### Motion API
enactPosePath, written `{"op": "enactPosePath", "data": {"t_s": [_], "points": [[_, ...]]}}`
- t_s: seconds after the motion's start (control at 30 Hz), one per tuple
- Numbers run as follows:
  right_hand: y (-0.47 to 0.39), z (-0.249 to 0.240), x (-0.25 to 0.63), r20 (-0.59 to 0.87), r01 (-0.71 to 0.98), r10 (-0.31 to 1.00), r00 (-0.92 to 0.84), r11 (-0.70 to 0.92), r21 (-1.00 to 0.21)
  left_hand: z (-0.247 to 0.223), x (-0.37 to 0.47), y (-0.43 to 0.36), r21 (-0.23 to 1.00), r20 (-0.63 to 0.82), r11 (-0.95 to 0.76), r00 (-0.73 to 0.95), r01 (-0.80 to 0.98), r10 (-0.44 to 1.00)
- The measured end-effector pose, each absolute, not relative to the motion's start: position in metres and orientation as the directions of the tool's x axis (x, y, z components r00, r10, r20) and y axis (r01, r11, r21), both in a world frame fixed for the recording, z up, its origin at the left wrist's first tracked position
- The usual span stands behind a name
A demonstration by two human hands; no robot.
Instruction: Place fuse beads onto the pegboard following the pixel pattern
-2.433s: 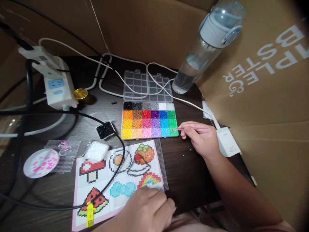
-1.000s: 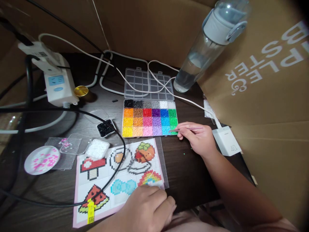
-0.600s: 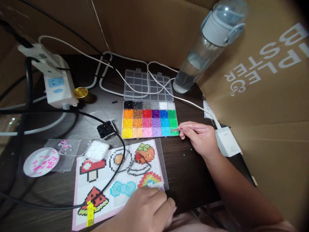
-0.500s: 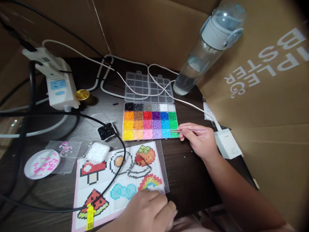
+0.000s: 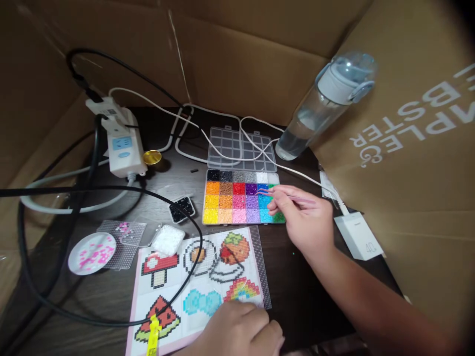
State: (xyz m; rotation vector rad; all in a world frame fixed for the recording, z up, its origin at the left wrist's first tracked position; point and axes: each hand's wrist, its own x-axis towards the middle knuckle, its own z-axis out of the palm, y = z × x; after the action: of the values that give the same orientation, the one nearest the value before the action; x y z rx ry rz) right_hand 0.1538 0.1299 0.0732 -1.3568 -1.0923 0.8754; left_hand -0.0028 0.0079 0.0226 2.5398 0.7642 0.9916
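My right hand (image 5: 309, 217) is closed round a pair of pink tweezers (image 5: 300, 199). The tweezer tips point left, slightly apart, over the purple and blue compartments of a bead box (image 5: 203, 223); whether they touch beads I cannot tell. Small beads fill the box, sorted by colour. Curled fingers rest at the lower right of a pattern sheet (image 5: 167, 294): this is my left hand (image 5: 241, 329), its palm side hidden and nothing visible in it. The sheet shows pixel pictures such as a mushroom and a watermelon slice, with a clear pegboard (image 5: 260, 267) along its right side.
A small tray of black beads (image 5: 181, 209), one of white beads (image 5: 167, 240) and a white dish (image 5: 76, 267) with pink beads stand left. Black cable (image 5: 195, 217) loops over the sheet. Behind are a power strip (image 5: 124, 133), gold cup (image 5: 152, 157), water bottle (image 5: 311, 116); a charger (image 5: 358, 237) lies right.
The view has shifted, so everything sits farther right and mostly lower. My right hand has moved the tweezers from the green and light-blue beads up and left towards the purple ones.
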Motion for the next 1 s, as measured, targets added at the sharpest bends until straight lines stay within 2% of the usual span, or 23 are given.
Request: {"op": "enactPosePath", "data": {"t_s": [0.27, 0.73, 1.0], "points": [[0.117, 0.052, 0.119, 0.013, 0.068, 0.912, 0.411, -0.017, -0.998, 0.018, -0.002, 0.007, 0.446, 0.536, -0.813, 0.616, 0.373, 0.577], [0.12, 0.045, 0.118, -0.022, 0.088, 0.93, 0.366, -0.058, -0.994, 0.02, -0.003, 0.007, 0.445, 0.531, -0.807, 0.612, 0.389, 0.587], [0.121, 0.045, 0.116, -0.042, 0.038, 0.921, 0.388, -0.061, -0.997, 0.02, -0.002, 0.007, 0.446, 0.532, -0.807, 0.611, 0.387, 0.587]]}}
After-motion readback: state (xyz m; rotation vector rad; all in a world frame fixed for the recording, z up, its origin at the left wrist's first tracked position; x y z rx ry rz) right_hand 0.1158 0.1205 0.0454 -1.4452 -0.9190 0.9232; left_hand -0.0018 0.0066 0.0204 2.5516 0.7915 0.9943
